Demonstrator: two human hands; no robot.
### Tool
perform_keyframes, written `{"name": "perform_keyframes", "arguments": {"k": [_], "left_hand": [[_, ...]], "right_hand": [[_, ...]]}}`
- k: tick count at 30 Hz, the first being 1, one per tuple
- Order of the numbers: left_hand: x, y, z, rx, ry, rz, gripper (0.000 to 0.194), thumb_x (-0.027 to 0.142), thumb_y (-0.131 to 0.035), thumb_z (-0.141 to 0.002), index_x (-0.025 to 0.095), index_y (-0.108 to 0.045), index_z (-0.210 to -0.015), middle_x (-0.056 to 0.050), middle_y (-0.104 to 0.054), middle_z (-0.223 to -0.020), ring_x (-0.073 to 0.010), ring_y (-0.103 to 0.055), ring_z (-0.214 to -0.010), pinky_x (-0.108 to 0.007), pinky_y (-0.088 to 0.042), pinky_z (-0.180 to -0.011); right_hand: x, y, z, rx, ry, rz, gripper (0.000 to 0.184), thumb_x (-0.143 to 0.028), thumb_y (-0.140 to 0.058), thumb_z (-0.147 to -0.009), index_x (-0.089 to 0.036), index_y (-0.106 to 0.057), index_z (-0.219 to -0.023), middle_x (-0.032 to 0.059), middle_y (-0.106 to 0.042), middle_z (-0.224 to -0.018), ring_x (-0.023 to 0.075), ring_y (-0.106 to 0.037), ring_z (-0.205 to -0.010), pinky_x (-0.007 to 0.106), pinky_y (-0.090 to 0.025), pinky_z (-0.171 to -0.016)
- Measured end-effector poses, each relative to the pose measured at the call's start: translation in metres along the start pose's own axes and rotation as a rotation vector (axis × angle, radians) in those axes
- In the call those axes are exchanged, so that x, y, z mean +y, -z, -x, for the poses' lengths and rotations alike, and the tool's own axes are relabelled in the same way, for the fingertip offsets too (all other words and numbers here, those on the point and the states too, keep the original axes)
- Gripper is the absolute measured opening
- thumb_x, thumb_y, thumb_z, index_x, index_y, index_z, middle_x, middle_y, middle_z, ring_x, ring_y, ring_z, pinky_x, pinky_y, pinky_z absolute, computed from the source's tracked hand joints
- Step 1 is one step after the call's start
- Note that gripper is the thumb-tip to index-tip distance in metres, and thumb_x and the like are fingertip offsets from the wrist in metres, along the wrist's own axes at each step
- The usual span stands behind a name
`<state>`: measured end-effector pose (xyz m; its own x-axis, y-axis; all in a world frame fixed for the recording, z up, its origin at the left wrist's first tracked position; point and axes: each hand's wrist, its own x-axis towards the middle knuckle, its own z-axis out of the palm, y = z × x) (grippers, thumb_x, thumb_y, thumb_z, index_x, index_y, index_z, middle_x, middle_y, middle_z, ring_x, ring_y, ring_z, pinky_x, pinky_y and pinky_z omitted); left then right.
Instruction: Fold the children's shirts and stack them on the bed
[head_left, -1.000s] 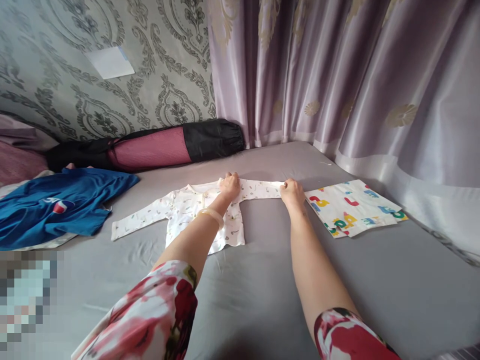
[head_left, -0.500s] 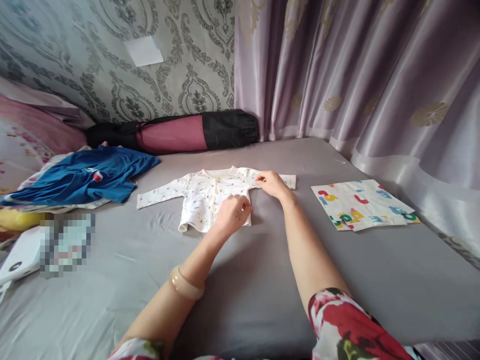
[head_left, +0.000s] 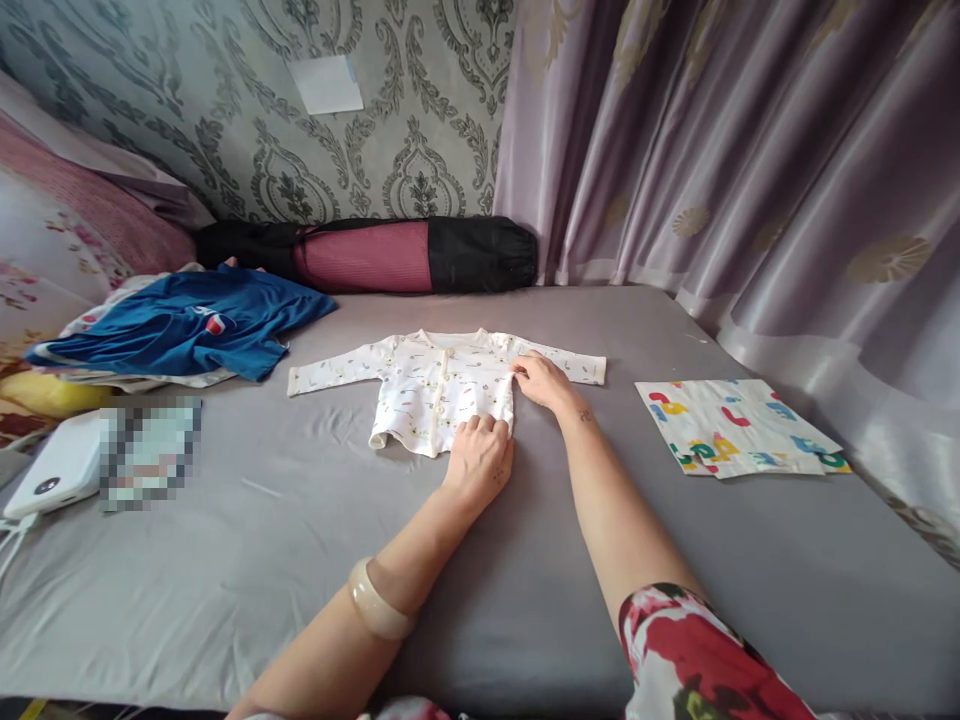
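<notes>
A small white baby shirt [head_left: 409, 390] with a fine print and a buttoned front lies spread on the grey sheet, both sleeves stretched out sideways. My left hand [head_left: 481, 458] is closed over the lower right corner of its hem, and the curled fingers hide that corner. At the right side edge, just below the armpit, my right hand [head_left: 544, 382] pinches the cloth between thumb and fingertips. A pale bangle [head_left: 379, 600] circles my left wrist.
A folded cloth with coloured numbers [head_left: 739, 425] lies to the right. On the left are a blue shirt [head_left: 187, 320] atop other cloth, a white power bank [head_left: 64, 465] and a blurred-out item [head_left: 154, 455]. A black and maroon rolled bag [head_left: 367, 257] lies along the wall.
My right hand has moved from the right sleeve down to the shirt's side edge. My left hand has moved down onto the hem corner and closed there. The view has shifted slightly.
</notes>
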<state>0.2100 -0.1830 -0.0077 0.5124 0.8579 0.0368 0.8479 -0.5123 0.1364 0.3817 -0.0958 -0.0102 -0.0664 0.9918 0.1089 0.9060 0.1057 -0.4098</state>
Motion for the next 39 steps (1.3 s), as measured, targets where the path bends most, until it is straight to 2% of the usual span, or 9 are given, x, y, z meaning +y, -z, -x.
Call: {"name": "perform_keyframes", "arguments": {"k": [4,11,16,19,25,31,35,39], "left_hand": [[-0.002,0.001,0.000,0.003,-0.008,0.044,0.019,0.031,-0.049,-0.092,0.019,-0.064,-0.094,-0.013,-0.063,-0.102,-0.0281,-0.059,-0.097,-0.040,-0.046,-0.083],[-0.002,0.000,-0.004,0.029,-0.035,0.038,0.025,0.022,-0.041,-0.094,0.020,-0.066,-0.087,-0.013,-0.066,-0.094,-0.0262,-0.061,-0.093,-0.039,-0.045,-0.081],[0.003,-0.003,-0.008,0.100,-0.003,0.192,0.028,0.026,-0.038,-0.098,0.021,-0.064,-0.090,-0.009,-0.068,-0.090,-0.0217,-0.063,-0.087,-0.034,-0.046,-0.080],[0.005,-0.005,-0.009,0.099,-0.017,0.270,0.026,0.027,-0.039,-0.098,0.022,-0.064,-0.091,-0.007,-0.068,-0.093,-0.0202,-0.062,-0.088,-0.031,-0.047,-0.078],[0.005,-0.011,-0.010,0.069,-0.140,0.233,0.025,0.028,-0.041,-0.098,0.022,-0.065,-0.094,-0.008,-0.066,-0.100,-0.0214,-0.059,-0.097,-0.033,-0.047,-0.086],[0.003,-0.018,-0.006,0.115,-0.296,0.163,0.019,0.030,-0.049,-0.094,0.023,-0.064,-0.102,-0.007,-0.065,-0.108,-0.0239,-0.054,-0.102,-0.037,-0.044,-0.084],[0.002,-0.012,0.000,0.132,-0.341,0.187,0.021,0.031,-0.047,-0.095,0.022,-0.065,-0.103,-0.006,-0.066,-0.106,-0.0221,-0.058,-0.099,-0.036,-0.043,-0.085],[0.000,-0.001,0.005,0.122,-0.401,0.279,0.019,0.023,-0.048,-0.091,0.020,-0.067,-0.093,-0.004,-0.069,-0.097,-0.0177,-0.063,-0.088,-0.031,-0.044,-0.084]], "right_hand": [[0.006,-0.006,-0.004,0.015,0.016,0.037,0.025,-0.017,-0.047,-0.093,-0.024,-0.069,-0.100,0.0050,-0.063,-0.112,0.0182,-0.059,-0.099,0.025,-0.043,-0.082],[0.011,-0.010,-0.008,0.015,0.003,0.062,0.029,-0.017,-0.044,-0.094,-0.027,-0.069,-0.103,0.0032,-0.064,-0.114,0.0187,-0.059,-0.101,0.025,-0.044,-0.080],[0.010,-0.007,-0.006,0.059,-0.009,0.073,0.031,-0.019,-0.041,-0.096,-0.029,-0.069,-0.106,0.0024,-0.063,-0.118,0.0201,-0.058,-0.106,0.027,-0.044,-0.081],[0.011,-0.006,-0.006,0.084,-0.018,0.077,0.032,-0.019,-0.041,-0.096,-0.029,-0.070,-0.107,0.0020,-0.063,-0.119,0.0202,-0.057,-0.110,0.027,-0.044,-0.084],[0.011,-0.007,-0.007,0.052,-0.031,0.090,0.035,-0.017,-0.039,-0.096,-0.027,-0.071,-0.107,0.0021,-0.064,-0.122,0.0198,-0.058,-0.108,0.027,-0.045,-0.083],[0.010,-0.003,-0.006,0.034,-0.042,0.122,0.037,-0.015,-0.038,-0.095,-0.026,-0.071,-0.109,0.0038,-0.064,-0.122,0.0202,-0.059,-0.108,0.028,-0.046,-0.088],[-0.001,-0.004,-0.010,0.082,0.021,0.175,0.041,-0.012,-0.036,-0.093,-0.021,-0.069,-0.116,0.0085,-0.064,-0.122,0.0237,-0.056,-0.114,0.033,-0.043,-0.098],[-0.026,-0.025,-0.015,0.066,0.185,0.118,0.046,-0.016,-0.032,-0.095,-0.015,-0.054,-0.136,0.0111,-0.056,-0.137,0.0218,-0.048,-0.128,0.034,-0.035,-0.110]]}}
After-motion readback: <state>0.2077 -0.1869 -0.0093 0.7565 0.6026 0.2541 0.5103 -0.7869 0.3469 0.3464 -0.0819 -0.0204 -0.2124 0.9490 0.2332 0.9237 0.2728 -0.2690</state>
